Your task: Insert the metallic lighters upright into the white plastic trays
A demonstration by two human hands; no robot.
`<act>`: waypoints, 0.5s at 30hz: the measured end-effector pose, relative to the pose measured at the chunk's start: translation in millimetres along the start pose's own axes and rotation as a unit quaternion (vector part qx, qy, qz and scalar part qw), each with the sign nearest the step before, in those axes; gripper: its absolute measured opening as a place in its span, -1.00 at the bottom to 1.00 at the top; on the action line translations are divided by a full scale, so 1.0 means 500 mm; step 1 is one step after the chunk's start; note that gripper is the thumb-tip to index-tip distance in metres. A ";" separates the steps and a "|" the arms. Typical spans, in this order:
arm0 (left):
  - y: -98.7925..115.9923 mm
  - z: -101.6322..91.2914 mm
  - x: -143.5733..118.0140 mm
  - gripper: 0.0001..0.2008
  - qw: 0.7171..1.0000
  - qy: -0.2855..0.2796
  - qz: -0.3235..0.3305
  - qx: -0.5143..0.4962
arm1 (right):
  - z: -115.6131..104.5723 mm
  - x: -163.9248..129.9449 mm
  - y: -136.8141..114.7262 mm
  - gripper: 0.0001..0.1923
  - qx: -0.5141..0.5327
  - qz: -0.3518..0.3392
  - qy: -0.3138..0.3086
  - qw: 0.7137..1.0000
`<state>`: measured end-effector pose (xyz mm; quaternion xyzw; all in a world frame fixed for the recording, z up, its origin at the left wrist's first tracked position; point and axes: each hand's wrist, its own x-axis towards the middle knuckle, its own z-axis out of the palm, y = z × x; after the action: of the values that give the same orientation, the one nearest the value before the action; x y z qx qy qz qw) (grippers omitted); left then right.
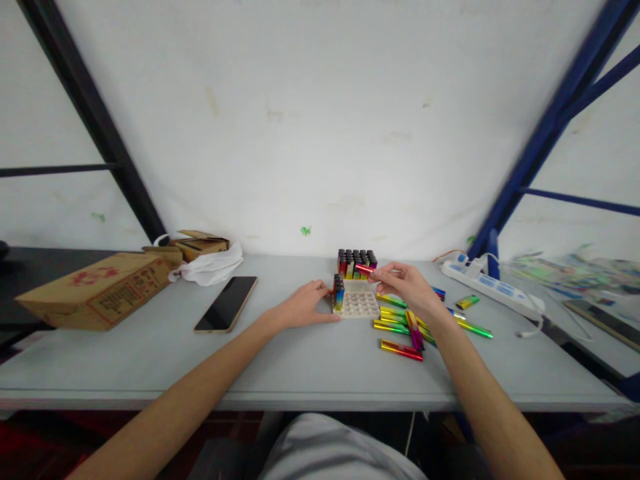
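My right hand (406,288) pinches a red metallic lighter (364,269), held tilted above a white tray (361,305) with small compartments. Along the tray's left edge stands a row of upright lighters (339,293) in blue, red and yellow; its other visible compartments are bare. My left hand (306,305) grips the tray's left side, thumb by the front corner and fingers farther back. Behind the tray is a full block of upright lighters (357,259) with black tops. Loose shiny lighters (401,350) in yellow, green, red and purple lie right of the tray, partly under my right forearm.
A black phone (227,304) lies left of my left hand. Farther left are a cardboard box (100,287), a white plastic bag (213,264) and a smaller open carton (200,247). A white power strip (493,288) with cables runs along the right, near a blue post (540,140).
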<state>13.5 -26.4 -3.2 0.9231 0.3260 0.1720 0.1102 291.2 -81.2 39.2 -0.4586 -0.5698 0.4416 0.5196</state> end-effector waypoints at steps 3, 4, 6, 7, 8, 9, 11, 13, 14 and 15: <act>0.001 -0.001 0.000 -0.40 1.000 -0.005 -0.002 0.006 | 0.008 -0.004 -0.001 -0.52 0.062 0.007 0.009 0.998; 0.001 -0.001 0.000 -0.40 1.000 -0.005 -0.001 0.005 | 0.012 -0.006 -0.003 -0.52 0.077 0.012 0.011 0.997; 0.001 0.000 0.000 -0.40 1.000 -0.003 0.000 0.001 | 0.021 -0.011 -0.007 -0.46 0.090 0.014 0.003 0.996; 0.000 0.000 0.000 -0.41 1.000 -0.001 0.001 0.000 | 0.026 -0.013 -0.010 -0.44 0.087 0.010 -0.007 0.996; -0.001 0.001 0.000 -0.41 1.000 0.000 0.003 0.000 | 0.030 -0.016 -0.012 -0.45 0.078 0.006 -0.019 0.997; -0.002 0.002 0.000 -0.40 1.000 0.001 0.004 0.001 | 0.033 -0.018 -0.014 -0.49 0.067 0.003 -0.032 0.997; -0.003 0.004 0.001 -0.39 1.000 0.003 0.006 0.004 | 0.038 -0.021 -0.016 -0.57 0.052 0.002 -0.055 0.997; -0.005 0.005 0.001 -0.38 1.000 0.003 0.006 0.005 | 0.040 -0.021 -0.015 -0.63 0.045 -0.001 -0.071 0.996; -0.005 0.005 0.002 -0.37 1.000 0.003 0.006 0.005 | 0.040 -0.019 -0.013 -0.63 0.039 -0.006 -0.076 0.996; -0.005 0.005 0.002 -0.37 1.000 0.003 0.006 0.003 | 0.040 -0.017 -0.011 -0.62 0.029 -0.012 -0.078 0.996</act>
<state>13.7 -24.1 -6.0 0.9246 0.3217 0.1748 0.1054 271.1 -91.1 41.5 -0.4008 -0.6009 0.4862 0.4919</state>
